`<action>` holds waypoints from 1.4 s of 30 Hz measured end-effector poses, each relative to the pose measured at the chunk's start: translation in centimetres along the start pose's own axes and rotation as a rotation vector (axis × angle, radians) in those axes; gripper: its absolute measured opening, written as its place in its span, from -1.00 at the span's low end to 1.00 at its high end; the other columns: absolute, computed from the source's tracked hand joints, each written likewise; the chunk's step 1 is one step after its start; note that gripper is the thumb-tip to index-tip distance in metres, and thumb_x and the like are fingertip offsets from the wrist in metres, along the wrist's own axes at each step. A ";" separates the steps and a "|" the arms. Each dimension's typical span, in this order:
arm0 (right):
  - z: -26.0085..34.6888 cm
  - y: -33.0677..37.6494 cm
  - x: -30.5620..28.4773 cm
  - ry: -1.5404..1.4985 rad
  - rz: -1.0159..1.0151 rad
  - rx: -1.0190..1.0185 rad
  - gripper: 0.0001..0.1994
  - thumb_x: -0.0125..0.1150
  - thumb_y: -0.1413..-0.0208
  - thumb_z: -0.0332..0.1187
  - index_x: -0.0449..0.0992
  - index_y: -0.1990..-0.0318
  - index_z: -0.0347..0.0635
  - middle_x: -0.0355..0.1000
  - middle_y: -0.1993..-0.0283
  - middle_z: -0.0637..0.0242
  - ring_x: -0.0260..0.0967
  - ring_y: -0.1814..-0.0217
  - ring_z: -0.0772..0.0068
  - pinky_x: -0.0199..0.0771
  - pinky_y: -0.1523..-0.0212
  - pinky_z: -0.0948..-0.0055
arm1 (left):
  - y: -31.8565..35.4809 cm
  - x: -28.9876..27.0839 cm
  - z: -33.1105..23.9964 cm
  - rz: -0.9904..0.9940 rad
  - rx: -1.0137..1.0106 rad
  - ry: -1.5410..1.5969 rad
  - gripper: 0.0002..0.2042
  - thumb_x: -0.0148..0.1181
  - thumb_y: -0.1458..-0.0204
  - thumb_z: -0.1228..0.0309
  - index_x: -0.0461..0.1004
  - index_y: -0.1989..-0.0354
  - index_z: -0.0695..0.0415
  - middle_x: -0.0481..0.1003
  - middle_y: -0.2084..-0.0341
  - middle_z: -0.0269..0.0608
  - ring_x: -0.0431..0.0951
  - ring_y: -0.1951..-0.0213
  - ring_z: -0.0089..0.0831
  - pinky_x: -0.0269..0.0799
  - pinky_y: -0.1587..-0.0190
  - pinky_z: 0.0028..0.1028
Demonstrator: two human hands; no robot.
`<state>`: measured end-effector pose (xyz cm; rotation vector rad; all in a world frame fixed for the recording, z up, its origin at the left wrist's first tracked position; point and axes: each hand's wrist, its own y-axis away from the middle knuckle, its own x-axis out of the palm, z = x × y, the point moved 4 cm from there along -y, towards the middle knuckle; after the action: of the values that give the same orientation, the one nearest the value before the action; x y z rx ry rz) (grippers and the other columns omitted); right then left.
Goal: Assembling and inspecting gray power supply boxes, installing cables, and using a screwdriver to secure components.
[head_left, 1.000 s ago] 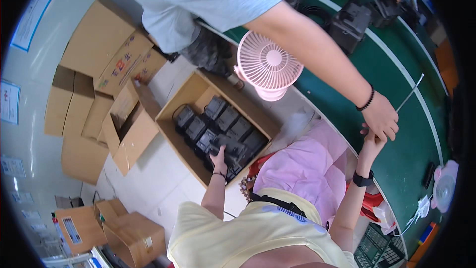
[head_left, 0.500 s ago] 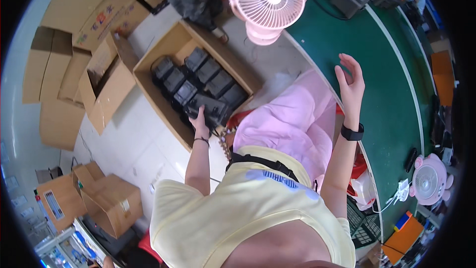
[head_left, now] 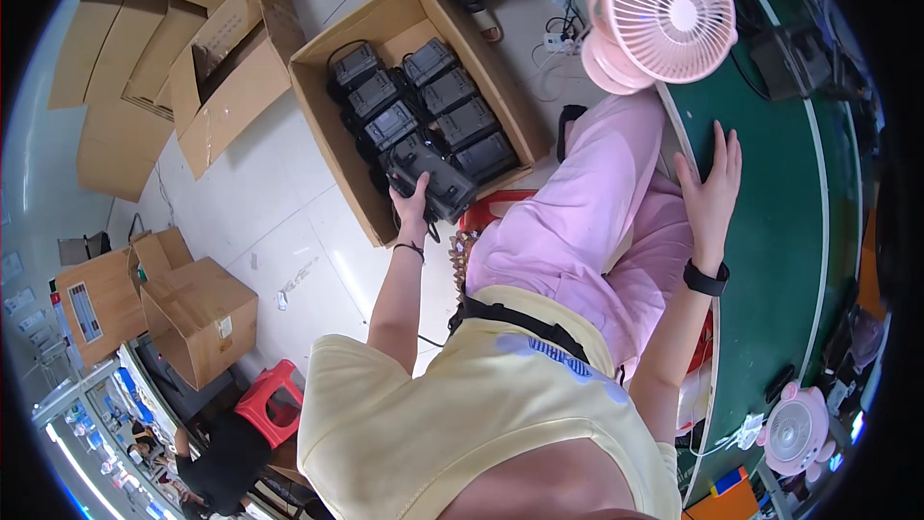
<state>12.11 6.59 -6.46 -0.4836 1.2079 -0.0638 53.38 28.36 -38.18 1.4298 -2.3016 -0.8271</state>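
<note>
My left hand (head_left: 412,202) grips the near end of a black boxy device (head_left: 438,181) with a cord. The device lies tilted at the near end of an open cardboard box (head_left: 330,159). Beside it, several similar dark devices (head_left: 449,91) sit in two rows, with black cords among them. On the right, my right hand (head_left: 712,188) lies palm down at the edge of the green table (head_left: 770,270). Its fingers are stretched out, the thumb is apart, and it holds nothing.
A pink fan (head_left: 664,19) stands at the table's far end; a second pink fan (head_left: 797,431) is near the right side. Empty-looking cardboard boxes (head_left: 236,77) stand left. A red stool (head_left: 271,403) and a person in black (head_left: 226,462) are lower left.
My view has shifted, so the box appears higher and farther right. My right hand has come down from above the table to its edge. My left hand keeps hold of the device.
</note>
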 end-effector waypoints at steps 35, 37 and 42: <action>-0.2 2.0 -0.4 0.780 0.328 0.223 -0.52 0.31 -0.12 -0.17 0.41 -0.10 -0.30 0.47 0.01 -0.09 0.46 0.02 -0.10 0.46 0.03 0.10 | -40.1 28.0 -13.8 0.063 0.961 -1.749 -0.06 0.46 0.11 0.28 -0.02 -0.38 -0.70 0.29 -0.08 0.05 0.34 -0.13 -0.03 0.33 -0.08 -0.14; 0.0 2.4 -0.6 0.797 0.335 0.234 -0.51 0.30 -0.13 -0.19 0.39 -0.12 -0.30 0.46 -0.01 -0.09 0.45 -0.01 -0.10 0.44 0.00 0.11 | -41.5 29.1 -12.9 0.079 0.975 -1.811 -0.05 0.46 0.11 0.29 -0.04 -0.39 -0.72 0.28 -0.15 0.05 0.36 -0.13 -0.05 0.34 -0.05 -0.17; 0.3 3.1 -1.3 0.850 0.359 0.263 -0.50 0.30 -0.14 -0.24 0.36 -0.17 -0.31 0.44 -0.07 -0.09 0.43 -0.08 -0.08 0.42 -0.08 0.13 | -45.3 31.3 -8.8 0.090 1.054 -1.918 -0.18 0.15 -0.11 0.51 -0.03 -0.39 -0.72 0.33 -0.17 -0.02 0.38 -0.12 -0.09 0.36 -0.01 -0.24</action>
<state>11.24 9.84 -6.45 0.0243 2.0685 -0.1259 76.08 -17.43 -60.44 0.2991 -4.6799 -1.2748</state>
